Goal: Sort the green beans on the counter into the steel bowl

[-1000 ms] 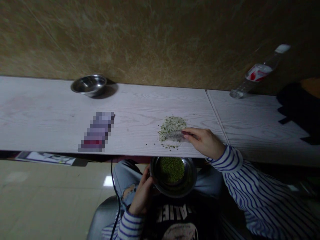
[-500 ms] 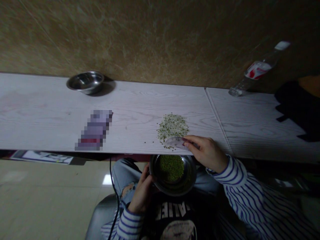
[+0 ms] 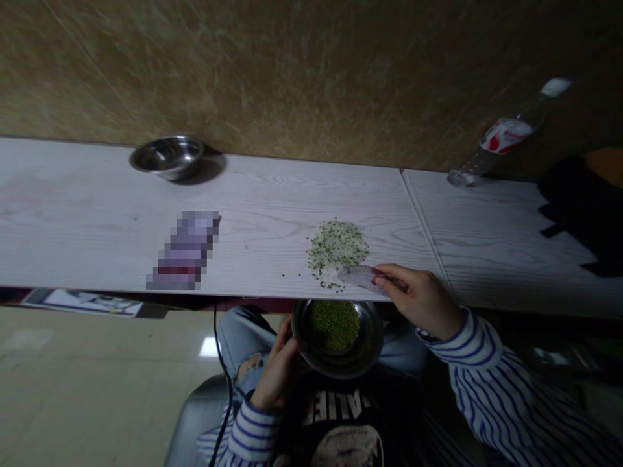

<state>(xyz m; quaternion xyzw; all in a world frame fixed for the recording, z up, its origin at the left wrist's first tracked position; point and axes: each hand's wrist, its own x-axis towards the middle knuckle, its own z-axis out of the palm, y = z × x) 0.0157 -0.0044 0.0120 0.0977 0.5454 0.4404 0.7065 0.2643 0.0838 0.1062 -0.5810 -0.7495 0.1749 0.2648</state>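
My left hand (image 3: pixel 278 366) grips the left side of a steel bowl (image 3: pixel 372 337), which sits over my lap just below the table edge. Small green beans (image 3: pixel 335 324), like mung beans, cover its bottom. Between the thumb and fingers of my right hand (image 3: pixel 413 295) is a thin, translucent plastic piece (image 3: pixel 359 277) with a rounded outline; its exact kind is unclear. Its left end lies at the lower edge of a pile of white grains mixed with green beans (image 3: pixel 339 250) on the table. A few beans lie loose to the left of the pile.
A second steel bowl (image 3: pixel 168 159) stands at the back left of the white table (image 3: pixel 263 207). A pixelated flat object (image 3: pixel 185 250) lies in front of it. At the back right are a plastic bottle (image 3: pixel 506 136) and a dark cloth-like item (image 3: pixel 579 214).
My right hand has shifted slightly to the right with the plastic piece, uncovering more white grains at the pile's lower edge. My left hand and the held bowl stay nearly still.
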